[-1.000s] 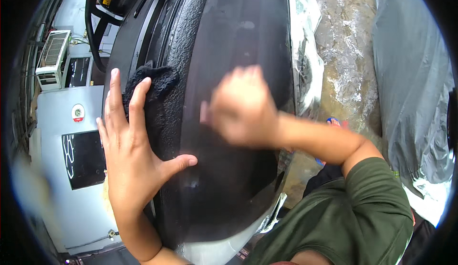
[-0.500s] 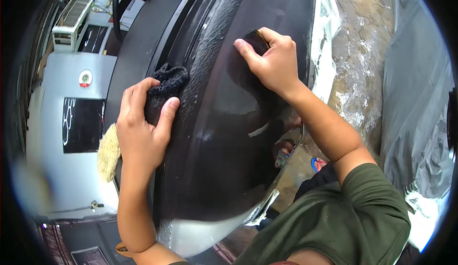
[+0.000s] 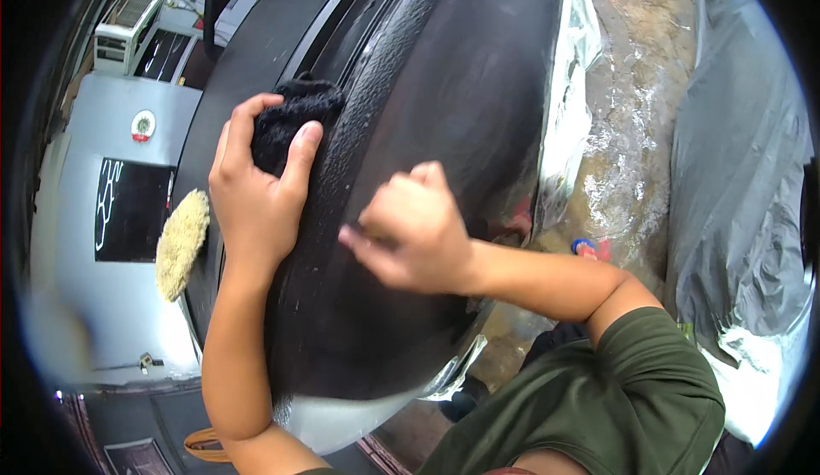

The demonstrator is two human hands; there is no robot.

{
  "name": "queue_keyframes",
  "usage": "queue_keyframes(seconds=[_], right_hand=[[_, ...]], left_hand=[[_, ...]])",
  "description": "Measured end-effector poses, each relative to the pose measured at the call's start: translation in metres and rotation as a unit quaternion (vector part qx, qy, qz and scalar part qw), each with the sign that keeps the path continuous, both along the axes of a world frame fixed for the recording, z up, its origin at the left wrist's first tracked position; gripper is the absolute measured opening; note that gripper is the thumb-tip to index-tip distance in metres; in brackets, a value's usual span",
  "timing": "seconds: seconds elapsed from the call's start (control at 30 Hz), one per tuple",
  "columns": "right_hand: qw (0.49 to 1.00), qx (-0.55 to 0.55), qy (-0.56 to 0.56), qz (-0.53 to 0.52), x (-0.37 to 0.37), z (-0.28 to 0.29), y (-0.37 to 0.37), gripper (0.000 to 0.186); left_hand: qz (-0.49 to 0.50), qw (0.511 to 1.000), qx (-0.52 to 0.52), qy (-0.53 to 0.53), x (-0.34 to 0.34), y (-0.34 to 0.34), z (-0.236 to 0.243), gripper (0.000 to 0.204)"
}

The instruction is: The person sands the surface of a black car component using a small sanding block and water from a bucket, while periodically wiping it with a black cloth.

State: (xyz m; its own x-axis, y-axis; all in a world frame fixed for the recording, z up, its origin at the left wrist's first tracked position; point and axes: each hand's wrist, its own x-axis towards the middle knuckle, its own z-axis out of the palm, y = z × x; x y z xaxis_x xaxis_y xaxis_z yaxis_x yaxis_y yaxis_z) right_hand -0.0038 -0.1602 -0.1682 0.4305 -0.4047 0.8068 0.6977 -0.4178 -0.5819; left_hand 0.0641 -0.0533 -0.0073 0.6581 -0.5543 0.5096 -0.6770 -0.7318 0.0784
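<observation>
My left hand (image 3: 260, 176) is curled round a black fuzzy cloth (image 3: 295, 112), thumb on one side and fingers on the other. It rests over a raised, water-beaded strip of a dark, curved vehicle panel (image 3: 376, 330). My right hand (image 3: 418, 231), slightly smeared by motion, is closed and lies low over the middle of that panel. In the earlier frame it grips a small dark block; now the hand hides whatever is under its fingers. The panel looks wet and dull where it was rubbed.
A cream wool polishing pad (image 3: 183, 246) lies left of my left forearm. Clear plastic sheeting (image 3: 568, 108) hangs along the panel's right edge. Beyond it are a wet floor (image 3: 632, 125) and a grey cover (image 3: 735, 176). A blue-and-red sandal (image 3: 588, 249) shows below on the floor.
My right hand has swept down and to the left across the panel, from its upper part to its middle. My left hand has slid slightly upward with the black cloth.
</observation>
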Motion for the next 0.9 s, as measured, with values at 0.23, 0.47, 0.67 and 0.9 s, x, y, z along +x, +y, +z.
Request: queue_keyframes(seconds=[0.23, 0.47, 0.67, 0.9], right_hand=[[0.994, 0.047, 0.075, -0.068, 0.064, -0.012, -0.097, 0.033], [0.986, 0.126, 0.097, -0.056, 0.148, -0.027, -0.195, 0.037], [0.994, 0.094, 0.052, -0.022, 0.147, -0.016, -0.195, 0.033], [0.998, 0.053, -0.014, -0.033, 0.154, -0.020, -0.199, 0.036]], left_hand=[[0.023, 1.000, 0.021, -0.003, -0.011, 0.003, 0.005, 0.040], [0.066, 0.996, -0.020, 0.059, -0.014, 0.009, 0.003, 0.039], [0.082, 0.996, 0.003, 0.043, -0.019, 0.022, 0.007, 0.038], [0.095, 0.995, 0.008, 0.037, -0.020, 0.022, 0.009, 0.040]])
